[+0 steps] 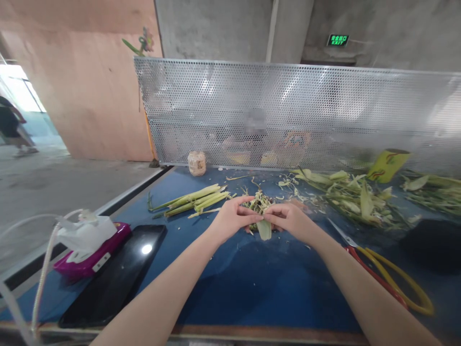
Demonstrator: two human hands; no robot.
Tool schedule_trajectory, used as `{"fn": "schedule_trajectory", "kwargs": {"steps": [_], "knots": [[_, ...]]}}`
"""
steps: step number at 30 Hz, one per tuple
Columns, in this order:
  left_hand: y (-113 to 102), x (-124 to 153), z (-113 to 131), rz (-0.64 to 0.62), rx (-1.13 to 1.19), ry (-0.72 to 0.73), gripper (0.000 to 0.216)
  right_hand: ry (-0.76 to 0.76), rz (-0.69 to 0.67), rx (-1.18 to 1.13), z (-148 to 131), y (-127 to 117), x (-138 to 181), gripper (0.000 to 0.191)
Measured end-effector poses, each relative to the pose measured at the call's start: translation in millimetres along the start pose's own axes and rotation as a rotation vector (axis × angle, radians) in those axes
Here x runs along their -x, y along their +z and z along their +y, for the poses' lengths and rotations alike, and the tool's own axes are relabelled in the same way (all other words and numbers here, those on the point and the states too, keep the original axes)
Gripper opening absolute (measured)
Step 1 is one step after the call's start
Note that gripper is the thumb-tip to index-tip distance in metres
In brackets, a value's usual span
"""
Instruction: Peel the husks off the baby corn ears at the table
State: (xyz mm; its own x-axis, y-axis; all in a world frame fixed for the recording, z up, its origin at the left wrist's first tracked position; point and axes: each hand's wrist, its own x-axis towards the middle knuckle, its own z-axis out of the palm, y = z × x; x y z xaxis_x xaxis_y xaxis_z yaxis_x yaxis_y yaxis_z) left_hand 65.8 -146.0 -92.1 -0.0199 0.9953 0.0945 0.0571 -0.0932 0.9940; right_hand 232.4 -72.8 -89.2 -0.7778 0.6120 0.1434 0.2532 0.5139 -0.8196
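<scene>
My left hand point(230, 218) and my right hand point(291, 220) meet over the blue table top point(252, 278), both pinching a small pale green leaf strip point(264, 229) between thumbs and fingers. Just behind my fingers lies a small woven clump of green leaf strips point(258, 204). A bundle of trimmed green stalks point(196, 198) lies to the left of my left hand. Red and yellow scissors point(382, 269) rest on the table to the right of my right forearm.
A heap of leaf scraps point(345, 194) spreads at the back right beside a yellow cup point(387, 165). A black tablet point(118, 274) and a pink box with tissue point(90, 247) lie at the left. A perforated metal screen point(288, 110) walls the far edge; a small jar point(197, 163) stands before it.
</scene>
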Motion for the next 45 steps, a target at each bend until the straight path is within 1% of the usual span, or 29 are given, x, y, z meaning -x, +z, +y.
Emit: {"fn": "schedule_trajectory", "kwargs": {"steps": [7, 11, 14, 18, 22, 29, 35, 38, 41, 45], "knots": [[1.7, -0.4, 1.2, 0.013, 0.049, -0.002, 0.065, 0.012, 0.003, -0.009, -1.6, 1.6, 0.0, 0.028], [2.4, -0.3, 1.7, 0.06, 0.051, 0.014, 0.061, 0.031, -0.039, -0.054, -4.0, 2.5, 0.7, 0.035], [1.9, -0.8, 0.6, 0.062, 0.055, 0.024, 0.059, 0.019, -0.045, -0.067, -4.8, 2.8, 0.9, 0.038], [2.8, -1.2, 0.4, 0.044, 0.069, 0.02, 0.064, 0.018, -0.028, -0.065, -4.4, 2.6, 0.7, 0.033], [3.7, 0.0, 3.0, 0.056, 0.061, -0.001, 0.069, 0.012, -0.016, -0.073, -3.9, 2.2, 0.5, 0.031], [0.3, 1.4, 1.2, 0.024, -0.031, -0.021, 0.06, -0.005, 0.009, -0.044, -2.1, 2.3, 0.5, 0.028], [0.4, 0.0, -0.4, 0.032, -0.006, 0.047, 0.063, 0.016, -0.042, -0.102, -3.8, 4.3, 0.3, 0.039], [0.5, -1.3, -1.1, 0.031, 0.0, 0.053, 0.063, 0.016, -0.04, -0.089, -1.8, 4.4, -0.3, 0.035], [0.5, -2.1, -1.3, 0.042, 0.017, 0.042, 0.066, 0.021, -0.012, -0.077, -0.2, 3.9, -0.6, 0.028], [0.6, -1.3, -0.3, 0.027, 0.059, 0.019, 0.07, 0.014, 0.023, -0.056, -1.6, 3.4, 0.4, 0.024]]}}
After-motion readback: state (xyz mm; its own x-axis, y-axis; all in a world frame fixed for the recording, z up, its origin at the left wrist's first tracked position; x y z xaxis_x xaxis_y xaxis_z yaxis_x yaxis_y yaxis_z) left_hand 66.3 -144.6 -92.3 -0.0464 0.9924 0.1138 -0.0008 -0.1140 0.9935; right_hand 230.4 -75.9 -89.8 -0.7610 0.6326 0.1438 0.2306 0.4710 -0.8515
